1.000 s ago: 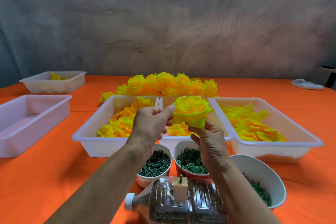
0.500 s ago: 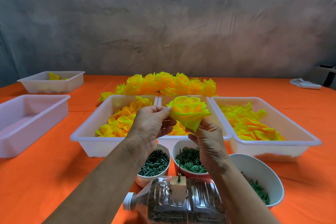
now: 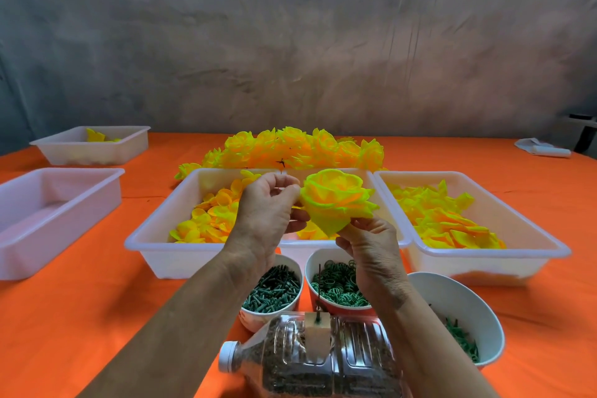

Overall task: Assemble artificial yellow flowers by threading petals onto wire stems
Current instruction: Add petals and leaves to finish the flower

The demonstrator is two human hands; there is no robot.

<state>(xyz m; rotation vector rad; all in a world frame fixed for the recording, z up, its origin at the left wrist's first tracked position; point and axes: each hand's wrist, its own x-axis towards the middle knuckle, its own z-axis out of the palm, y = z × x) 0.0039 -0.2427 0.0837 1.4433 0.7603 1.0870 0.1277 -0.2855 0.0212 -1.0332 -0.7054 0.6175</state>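
above the trays | left hand [image 3: 265,207] and right hand [image 3: 371,242] grip yellow flower [image 3: 336,200]

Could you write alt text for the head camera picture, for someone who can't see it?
Two hands hold up a yellow flower: the left hand pinches its edge, the right hand grips its base. Below, on an orange table, are white trays of yellow petals and bowls of green parts.
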